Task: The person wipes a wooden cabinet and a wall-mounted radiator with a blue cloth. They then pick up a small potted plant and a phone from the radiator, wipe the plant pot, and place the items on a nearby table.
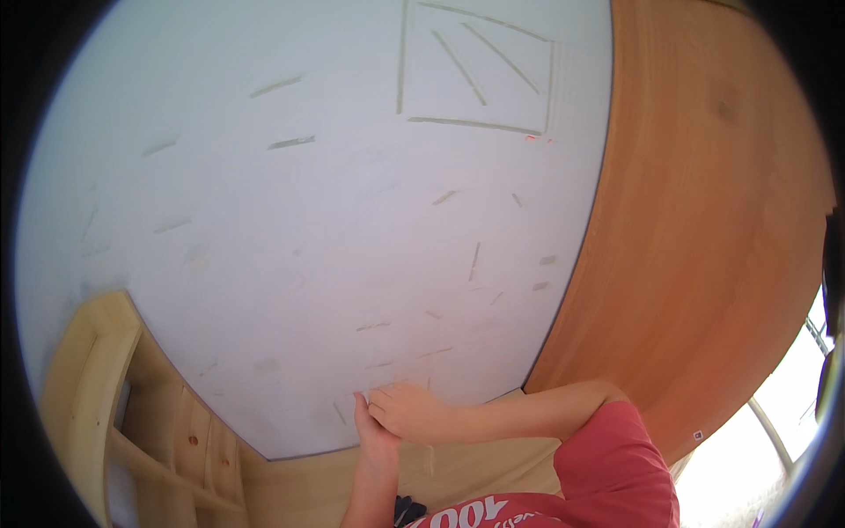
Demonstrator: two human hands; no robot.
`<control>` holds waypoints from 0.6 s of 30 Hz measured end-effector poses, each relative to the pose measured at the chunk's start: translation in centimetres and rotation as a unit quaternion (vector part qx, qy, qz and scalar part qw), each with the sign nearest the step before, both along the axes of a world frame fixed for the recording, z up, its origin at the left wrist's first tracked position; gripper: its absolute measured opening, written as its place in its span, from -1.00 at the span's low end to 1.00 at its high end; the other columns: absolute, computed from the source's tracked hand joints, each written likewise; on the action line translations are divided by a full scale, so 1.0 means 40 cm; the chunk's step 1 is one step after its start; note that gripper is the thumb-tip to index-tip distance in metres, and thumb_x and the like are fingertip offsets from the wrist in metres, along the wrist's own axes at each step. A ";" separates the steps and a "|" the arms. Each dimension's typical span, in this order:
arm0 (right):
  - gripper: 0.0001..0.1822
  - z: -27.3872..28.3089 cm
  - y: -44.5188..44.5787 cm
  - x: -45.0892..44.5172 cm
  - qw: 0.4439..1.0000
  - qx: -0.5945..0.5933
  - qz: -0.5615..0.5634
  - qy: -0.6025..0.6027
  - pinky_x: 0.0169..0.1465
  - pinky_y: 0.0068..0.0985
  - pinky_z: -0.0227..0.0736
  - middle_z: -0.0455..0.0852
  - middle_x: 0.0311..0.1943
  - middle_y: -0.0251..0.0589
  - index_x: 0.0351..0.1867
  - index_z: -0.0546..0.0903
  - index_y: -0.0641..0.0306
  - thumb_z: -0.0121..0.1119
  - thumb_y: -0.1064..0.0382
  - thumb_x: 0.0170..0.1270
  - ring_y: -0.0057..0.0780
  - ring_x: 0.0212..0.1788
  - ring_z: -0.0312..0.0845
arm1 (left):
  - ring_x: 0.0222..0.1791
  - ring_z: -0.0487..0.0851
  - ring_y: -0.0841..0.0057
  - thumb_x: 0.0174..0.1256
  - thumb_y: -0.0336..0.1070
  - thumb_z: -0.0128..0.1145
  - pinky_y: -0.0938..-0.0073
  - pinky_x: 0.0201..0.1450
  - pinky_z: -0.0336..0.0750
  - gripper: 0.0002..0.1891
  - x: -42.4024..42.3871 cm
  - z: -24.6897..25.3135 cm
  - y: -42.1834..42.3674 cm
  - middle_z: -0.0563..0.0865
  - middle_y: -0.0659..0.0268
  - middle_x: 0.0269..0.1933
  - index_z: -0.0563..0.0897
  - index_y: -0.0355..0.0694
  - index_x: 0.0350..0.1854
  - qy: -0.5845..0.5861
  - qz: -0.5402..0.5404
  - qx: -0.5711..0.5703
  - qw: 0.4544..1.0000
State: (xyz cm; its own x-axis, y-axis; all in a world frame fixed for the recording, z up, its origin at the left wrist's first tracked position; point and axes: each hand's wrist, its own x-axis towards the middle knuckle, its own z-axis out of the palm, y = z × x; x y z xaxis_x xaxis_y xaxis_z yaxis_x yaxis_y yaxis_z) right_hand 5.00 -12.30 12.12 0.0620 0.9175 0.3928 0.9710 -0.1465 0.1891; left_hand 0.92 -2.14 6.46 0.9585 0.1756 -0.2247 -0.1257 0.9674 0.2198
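Note:
My right hand point(410, 410) lies over my left hand point(373, 426) low in the view, just right of the middle. The two touch, with the fingers bent and partly overlapping. Whether anything small sits between them is hidden. Behind them rises a white wall point(330, 251) with several brownish tape or adhesive marks. A larger framed outline of strips point(475, 125), with two slanted strips inside, shows near the top. The red short sleeve point(614, 455) of my printed shirt shows at lower right.
An orange-brown wooden panel point(700, 218) stands along the right, bearing a small printed tag point(698, 435). At lower left is a pale wooden shelf unit point(122, 409) with open compartments. A pale wooden surface point(304, 485) runs below the wall. Bright light enters at the far right.

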 end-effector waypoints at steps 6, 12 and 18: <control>-0.80 -0.010 -0.054 0.002 0.995 0.007 0.028 0.099 0.01 -0.33 0.47 0.62 -0.18 -0.17 -0.27 0.67 0.27 0.18 0.30 0.04 -0.24 -0.06 0.56 | -0.23 0.58 0.45 0.53 0.20 -0.33 0.27 -0.20 0.51 -0.51 0.052 -0.099 -0.011 0.62 0.37 -0.30 0.54 -0.04 -0.31 0.065 0.026 0.035 0.997; -0.82 0.268 -0.128 0.137 0.928 0.054 -0.071 0.362 -0.01 -0.35 0.50 0.70 -0.18 -0.22 -0.20 0.69 0.18 0.23 0.20 0.25 -0.33 -0.10 0.61 | -0.73 -0.02 0.66 0.51 0.12 -0.17 0.54 -0.73 -0.19 -0.49 0.030 -0.081 0.012 0.19 0.49 -0.67 0.30 -0.03 -0.64 -0.082 -0.025 -0.230 0.969; -0.78 0.714 -0.388 0.582 0.817 0.556 -0.086 0.123 -0.24 -0.51 0.48 0.74 -0.34 -0.26 -0.19 0.70 0.23 0.26 0.18 0.22 -0.55 -0.41 0.55 | -0.76 -0.10 0.67 0.51 0.13 -0.17 0.58 -0.75 -0.26 -0.47 0.010 -0.041 -0.023 0.12 0.50 -0.67 0.23 -0.06 -0.66 -0.104 -0.001 -0.277 0.955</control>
